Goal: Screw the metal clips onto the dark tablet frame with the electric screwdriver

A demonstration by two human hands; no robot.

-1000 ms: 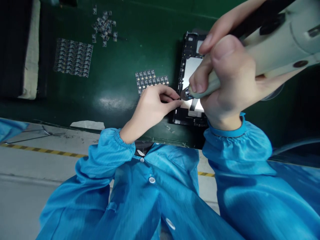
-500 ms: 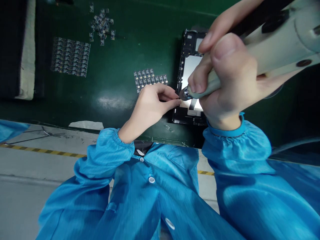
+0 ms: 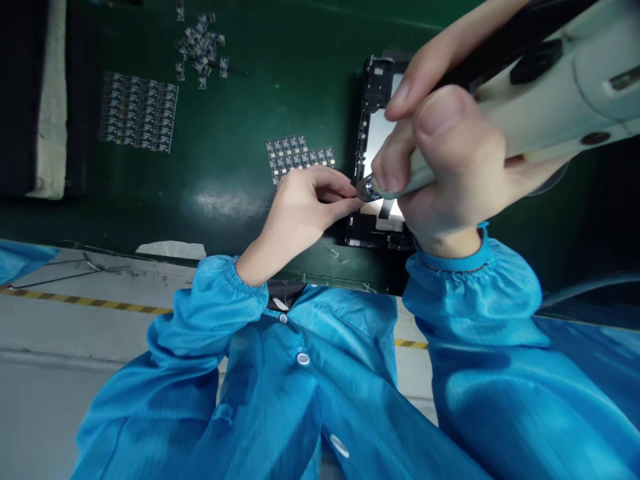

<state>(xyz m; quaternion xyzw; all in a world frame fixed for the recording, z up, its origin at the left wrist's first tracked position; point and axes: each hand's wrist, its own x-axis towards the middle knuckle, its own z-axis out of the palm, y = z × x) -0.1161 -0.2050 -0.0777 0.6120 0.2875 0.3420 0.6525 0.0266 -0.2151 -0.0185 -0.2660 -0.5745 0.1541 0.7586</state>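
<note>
My right hand [image 3: 455, 160] is wrapped around a pale electric screwdriver [image 3: 530, 100], held at a slant with its metal nose [image 3: 367, 189] down at the left edge of a black device frame [image 3: 367, 230]. Part of the frame, which has a bright silvery panel [image 3: 380, 133], is hidden beneath that hand. My left hand [image 3: 305, 207] pinches thumb and fingers together right beside the metal nose, at the frame's edge. Whatever lies between those fingertips is too small to make out. Just beyond the left hand, rows of small circuit boards [image 3: 295, 153] lie partly covered by it.
On the green table [image 3: 225, 133], a larger block of small boards [image 3: 139, 112] lies at the left, with a loose heap of them [image 3: 200, 47] behind. A dark object with a pale edge [image 3: 53, 107] stands far left. A clear scrap [image 3: 337, 255] lies near the front edge.
My right hand and the screwdriver body have shifted slightly left and toward me, while the metal nose stays at nearly the same spot. My left hand keeps its pinch in place.
</note>
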